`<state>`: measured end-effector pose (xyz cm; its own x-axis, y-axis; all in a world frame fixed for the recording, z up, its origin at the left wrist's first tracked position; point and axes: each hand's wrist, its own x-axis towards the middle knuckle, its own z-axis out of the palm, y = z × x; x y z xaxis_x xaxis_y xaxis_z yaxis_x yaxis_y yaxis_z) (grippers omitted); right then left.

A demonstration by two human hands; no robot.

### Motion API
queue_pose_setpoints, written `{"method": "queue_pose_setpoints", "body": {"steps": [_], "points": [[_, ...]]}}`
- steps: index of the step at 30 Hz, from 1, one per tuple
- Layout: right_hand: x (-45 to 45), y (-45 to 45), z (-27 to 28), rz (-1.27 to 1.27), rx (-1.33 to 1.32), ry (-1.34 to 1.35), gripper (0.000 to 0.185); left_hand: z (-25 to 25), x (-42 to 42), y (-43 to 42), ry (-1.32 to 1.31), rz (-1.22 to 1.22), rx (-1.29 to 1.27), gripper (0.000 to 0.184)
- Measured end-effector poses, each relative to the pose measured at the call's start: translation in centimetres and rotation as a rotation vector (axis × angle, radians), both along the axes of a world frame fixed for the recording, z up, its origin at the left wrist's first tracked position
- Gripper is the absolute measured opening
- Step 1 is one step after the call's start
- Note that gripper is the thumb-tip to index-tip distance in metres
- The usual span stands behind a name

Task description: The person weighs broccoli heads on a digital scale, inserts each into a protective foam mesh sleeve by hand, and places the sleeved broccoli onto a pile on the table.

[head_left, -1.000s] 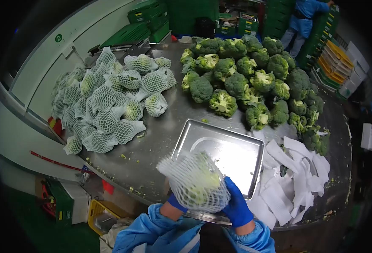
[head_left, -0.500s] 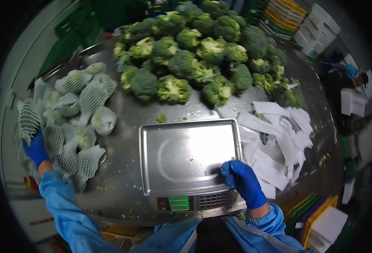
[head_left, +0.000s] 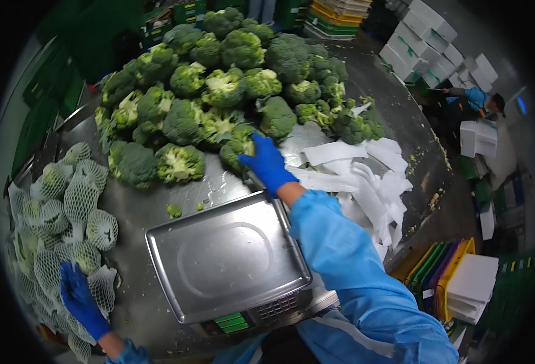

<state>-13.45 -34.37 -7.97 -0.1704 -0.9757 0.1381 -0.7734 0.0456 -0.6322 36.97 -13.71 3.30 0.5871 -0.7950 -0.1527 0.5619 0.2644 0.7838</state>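
Note:
My right hand, in a blue glove, reaches past the scale and grips a broccoli head at the near edge of the pile, thumb and fingers on its side. On the left, my gloved left hand lies beside broccoli heads in white foam nets, its fingers stretched out and nothing seen held. Between my arms stands a scale with a bare metal tray; its green display and keypad show at the near side.
Bare broccoli heads are heaped across the back of the metal table. White foam strips lie right of the scale. Colored crates stand near right, white boxes far right. A person is at the right.
My right hand has gone from above the scale's tray to the broccoli pile and taken hold of a head. The left hand has come down along the netted broccoli. The view has turned.

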Motion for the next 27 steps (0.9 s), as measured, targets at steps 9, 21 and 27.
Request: {"method": "queue_pose_setpoints", "body": {"steps": [9, 21, 27], "points": [[-1.9, 2.7, 3.8, 0.154, -0.329, -0.332, 0.047, -0.1, -15.8, -0.6, -0.466, -0.512, 0.035, 0.051], [1.6, 23.5, 6.9, 0.54, 0.028, -0.953, 0.052, -1.7, -30.6, 2.2, -0.653, -0.581, -0.042, 0.098], [-6.5, 27.1, 6.7, 0.099, -0.169, -0.591, 0.039, -3.2, -32.4, 4.1, -1.079, -0.405, -0.09, 0.093]]}}
